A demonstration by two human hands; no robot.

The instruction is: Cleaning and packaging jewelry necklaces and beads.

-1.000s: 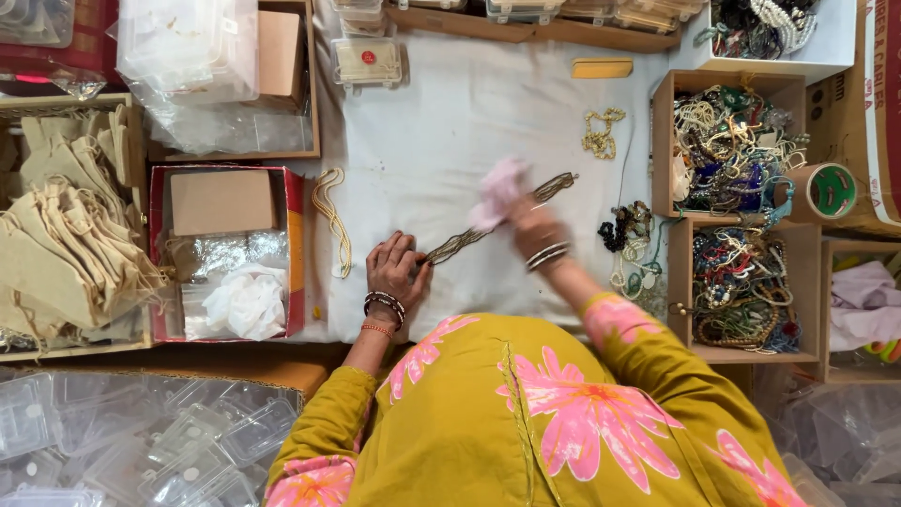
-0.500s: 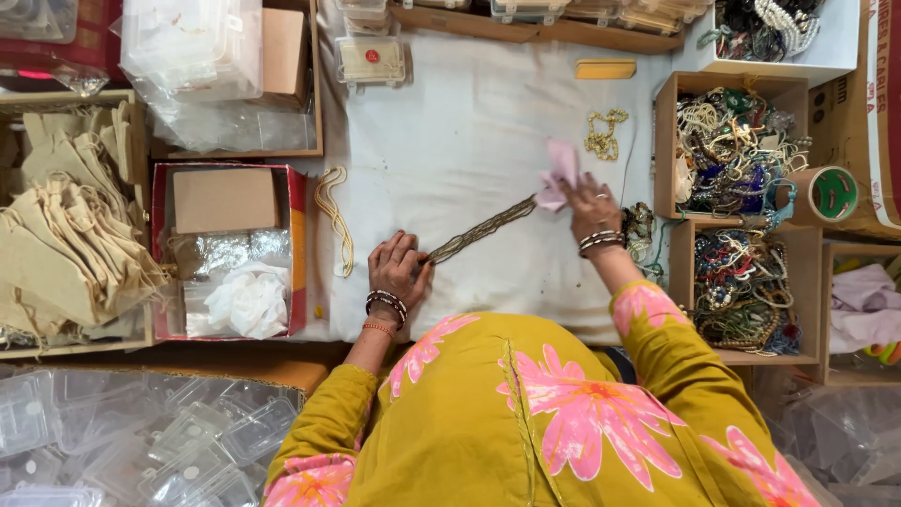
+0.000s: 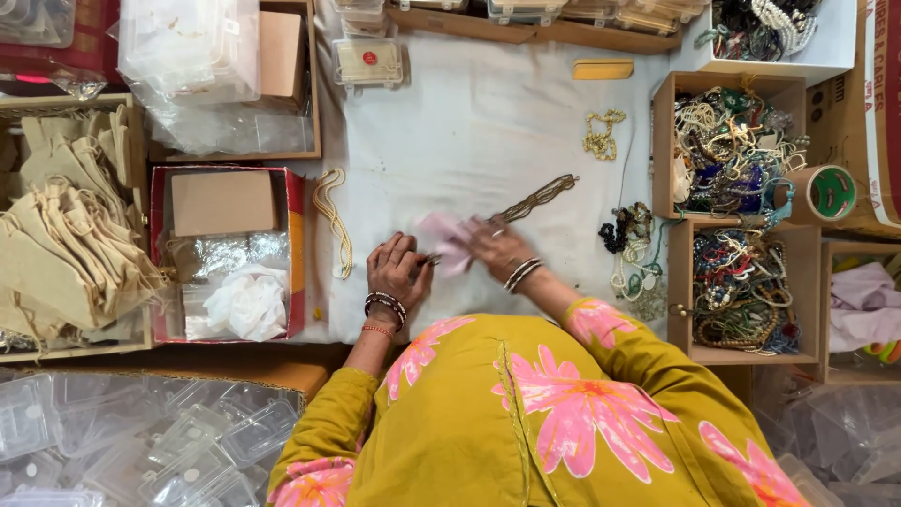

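Here, at frame centre, the right hand (image 3: 496,246) pinched a pink cloth (image 3: 443,239) over a beaded necklace (image 3: 537,198), whose end the left hand (image 3: 396,269) pressed down, fingers together.

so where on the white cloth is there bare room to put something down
The widest bare patch of white cloth lies between the small clear box at the top and the beaded strand. A narrower strip runs beside the gold chain. It is crowded around the left hand and right hand with the pink cloth, and by the necklace pile.
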